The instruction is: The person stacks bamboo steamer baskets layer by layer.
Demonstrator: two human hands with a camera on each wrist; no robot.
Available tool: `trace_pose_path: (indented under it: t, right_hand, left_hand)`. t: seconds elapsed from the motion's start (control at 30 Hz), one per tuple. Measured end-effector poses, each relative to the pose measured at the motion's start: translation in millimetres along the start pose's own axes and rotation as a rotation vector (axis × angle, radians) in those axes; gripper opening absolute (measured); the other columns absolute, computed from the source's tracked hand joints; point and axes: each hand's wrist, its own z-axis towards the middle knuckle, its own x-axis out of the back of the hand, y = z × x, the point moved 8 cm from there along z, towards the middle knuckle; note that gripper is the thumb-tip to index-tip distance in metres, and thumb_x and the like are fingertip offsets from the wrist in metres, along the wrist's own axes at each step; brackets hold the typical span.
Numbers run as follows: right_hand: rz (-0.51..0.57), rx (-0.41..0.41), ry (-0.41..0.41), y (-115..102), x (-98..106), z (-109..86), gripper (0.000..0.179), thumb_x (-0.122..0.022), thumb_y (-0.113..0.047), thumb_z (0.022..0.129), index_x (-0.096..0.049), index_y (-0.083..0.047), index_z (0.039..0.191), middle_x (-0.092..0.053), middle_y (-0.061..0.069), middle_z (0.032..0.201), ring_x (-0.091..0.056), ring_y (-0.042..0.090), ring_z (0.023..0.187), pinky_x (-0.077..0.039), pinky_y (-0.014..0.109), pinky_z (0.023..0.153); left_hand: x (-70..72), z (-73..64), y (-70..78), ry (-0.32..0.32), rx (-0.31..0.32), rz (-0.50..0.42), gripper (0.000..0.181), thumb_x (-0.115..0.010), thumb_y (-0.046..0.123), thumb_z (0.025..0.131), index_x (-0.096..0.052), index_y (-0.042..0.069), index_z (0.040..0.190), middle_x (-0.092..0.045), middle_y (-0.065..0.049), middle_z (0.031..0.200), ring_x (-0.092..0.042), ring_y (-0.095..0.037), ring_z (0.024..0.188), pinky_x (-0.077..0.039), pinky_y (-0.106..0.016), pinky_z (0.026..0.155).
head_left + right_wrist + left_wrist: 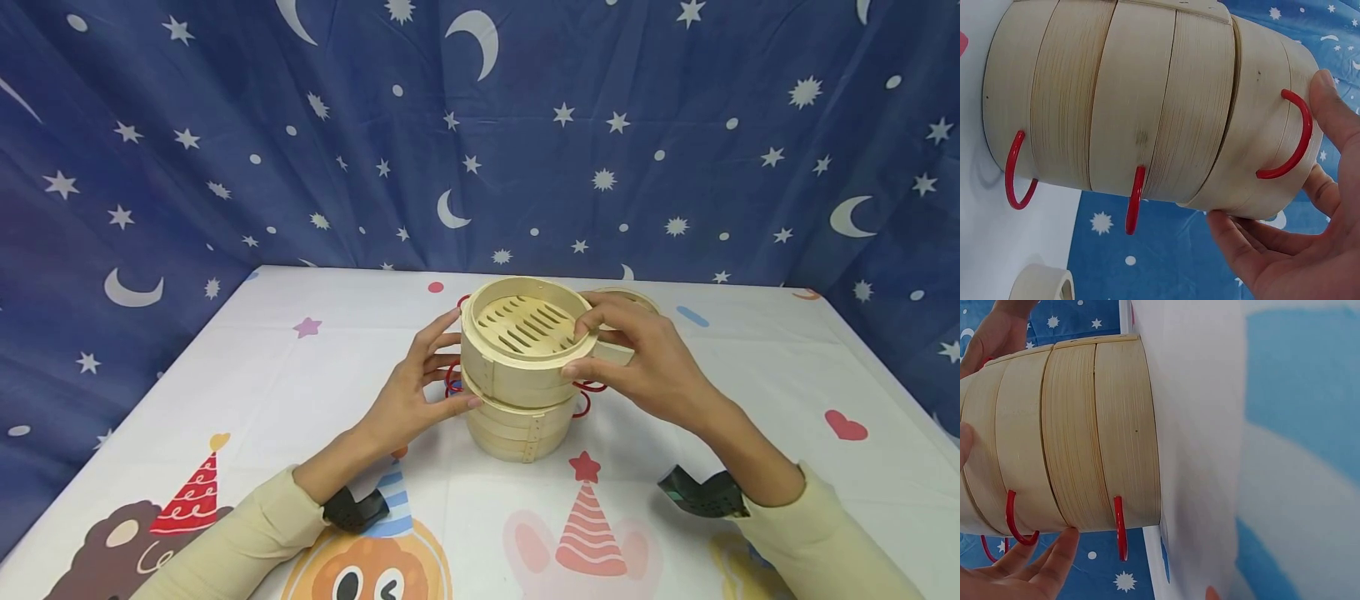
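A stack of bamboo steamer baskets (525, 425) stands on the table in the head view, with red loop handles on its sides. Slots show in the floor of the top basket (517, 379), which sits slightly off line from those below. My right hand (645, 358) pinches the top basket's right rim, thumb outside and index finger over the edge. On the left side, my left hand (412, 387) holds the stack, thumb at the front and fingers round the side. Both wrist views show the stack's wall (1072, 437) and red handles (1135, 200) close up.
Another round bamboo piece (626, 296) lies behind my right hand, largely hidden; a pale bamboo rim (1041, 284) shows low in the right wrist view. A printed white cloth (360, 333) covers the table. A blue star-and-moon curtain (337, 183) hangs behind.
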Motion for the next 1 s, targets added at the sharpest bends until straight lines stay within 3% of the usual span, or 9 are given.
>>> trace_pose_path:
  t: [0.27,0.77,1.0]
  right_hand:
    - [0.003,0.019,-0.017,-2,-2,0.7,0.036,-0.087,-0.009,0.068,-0.059,-0.013,0.091,-0.055,0.01,0.126,-0.045,0.023,0.125,-0.05,0.027,0.088]
    - [0.046,0.026,-0.105,-1,-9,1.8,0.039,-0.084,-0.01,0.072,-0.055,-0.012,0.098,-0.051,0.009,0.132,-0.043,0.024,0.128,-0.051,0.034,0.088]
    - [0.038,0.018,-0.113,2,-12,2.0,0.039,-0.084,-0.013,0.074,-0.052,-0.014,0.097,-0.049,0.008,0.136,-0.044,0.024,0.127,-0.051,0.037,0.088]
  left_hand:
    - [0.1,-0.7,-0.4,-0.009,-0.038,0.006,0.098,-0.078,0.002,0.078,-0.018,0.026,0.151,-0.045,-0.012,0.138,-0.058,-0.025,0.113,-0.048,-0.035,0.093]
    - [0.3,0.2,1.4,-0.008,-0.052,0.021,0.096,-0.08,0.003,0.076,-0.023,0.025,0.15,-0.047,-0.009,0.137,-0.059,-0.023,0.11,-0.05,-0.04,0.09]
    - [0.4,0.4,1.5,-0.007,-0.012,0.015,0.097,-0.079,-0.002,0.075,-0.022,0.02,0.15,-0.044,-0.013,0.139,-0.058,-0.028,0.112,-0.048,-0.042,0.093]
